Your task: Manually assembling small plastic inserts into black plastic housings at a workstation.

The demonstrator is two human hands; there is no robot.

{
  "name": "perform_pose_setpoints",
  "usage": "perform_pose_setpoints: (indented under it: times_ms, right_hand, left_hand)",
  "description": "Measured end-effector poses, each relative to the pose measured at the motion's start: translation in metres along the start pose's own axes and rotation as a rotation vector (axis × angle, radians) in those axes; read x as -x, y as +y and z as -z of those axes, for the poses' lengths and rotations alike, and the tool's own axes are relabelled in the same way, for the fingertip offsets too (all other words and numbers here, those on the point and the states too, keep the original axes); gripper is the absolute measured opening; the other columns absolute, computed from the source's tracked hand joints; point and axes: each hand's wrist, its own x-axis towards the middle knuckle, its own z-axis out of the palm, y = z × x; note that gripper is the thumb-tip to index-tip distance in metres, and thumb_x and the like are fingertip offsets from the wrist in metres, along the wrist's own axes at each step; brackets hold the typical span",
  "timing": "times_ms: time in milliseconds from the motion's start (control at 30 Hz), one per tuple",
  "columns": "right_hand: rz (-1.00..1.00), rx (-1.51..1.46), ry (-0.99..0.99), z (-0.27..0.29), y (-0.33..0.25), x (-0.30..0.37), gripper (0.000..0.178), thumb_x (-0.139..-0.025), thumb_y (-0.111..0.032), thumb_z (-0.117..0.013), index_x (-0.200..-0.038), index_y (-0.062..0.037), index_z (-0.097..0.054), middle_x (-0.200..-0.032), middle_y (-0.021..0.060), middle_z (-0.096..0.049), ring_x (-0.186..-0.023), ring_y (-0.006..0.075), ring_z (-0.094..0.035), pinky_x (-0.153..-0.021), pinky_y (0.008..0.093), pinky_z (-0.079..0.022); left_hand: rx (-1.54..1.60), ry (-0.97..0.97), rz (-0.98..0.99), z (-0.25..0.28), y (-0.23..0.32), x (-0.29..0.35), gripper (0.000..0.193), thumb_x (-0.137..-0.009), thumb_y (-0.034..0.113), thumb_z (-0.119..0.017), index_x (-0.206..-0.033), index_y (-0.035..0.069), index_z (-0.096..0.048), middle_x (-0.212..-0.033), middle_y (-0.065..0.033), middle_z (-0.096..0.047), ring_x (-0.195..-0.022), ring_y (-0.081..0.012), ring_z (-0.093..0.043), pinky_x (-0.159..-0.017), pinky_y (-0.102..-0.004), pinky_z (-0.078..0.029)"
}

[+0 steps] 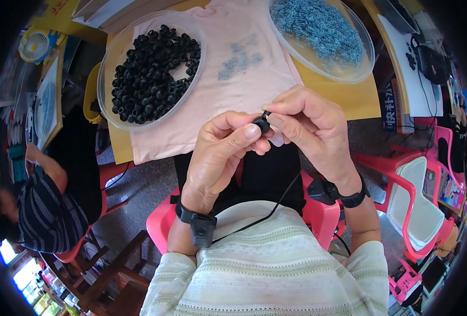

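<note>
My left hand (225, 139) pinches a small round black rubber-like piece (261, 125) between thumb and fingers, above the near edge of the table. Close against it, my right hand (312, 124) has thumb and forefinger closed on the narrow upper end of the same piece. Whether a second small part sits between the fingertips is hidden. Many similar black pieces (157, 73) fill a clear round tub at the far left. At the far right, a second clear tub (368, 66) holds a heap of small bluish translucent parts (320, 31).
A pale pink cloth (165, 142) covers the middle of the yellow table (344, 100), with loose bluish parts (237, 62) on it. A person in a striped top (49, 210) sits at left. Red chairs (420, 205) stand at right. A cable (265, 216) crosses my lap.
</note>
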Motion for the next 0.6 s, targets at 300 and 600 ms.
perform_pose_setpoints:
  times_ms: [300,600]
  right_hand:
    - [0.213,0.441,0.001,-0.002,-0.011,0.000,0.024,-0.080,0.001,-0.074,-0.102,0.0007,-0.065,-0.090,0.0084,-0.063,-0.070,0.0141,-0.065,-0.062,0.0247,-0.055]
    - [0.288,0.563,-0.014,-0.003,-0.009,0.000,0.035,-0.069,0.004,-0.076,-0.100,-0.0008,-0.061,-0.089,0.0080,-0.059,-0.072,0.0185,-0.060,-0.060,0.0279,-0.054]
  left_hand:
    - [0.031,0.014,0.021,-0.002,-0.003,0.002,0.012,-0.094,0.007,-0.064,-0.106,0.003,-0.066,-0.103,-0.0131,-0.070,-0.095,-0.0217,-0.069,-0.088,-0.0363,-0.055]
    - [0.098,-0.020,0.145,-0.002,-0.003,0.002,0.009,-0.094,0.006,-0.063,-0.101,0.007,-0.068,-0.108,-0.0136,-0.070,-0.106,-0.0248,-0.066,-0.097,-0.0401,-0.051]
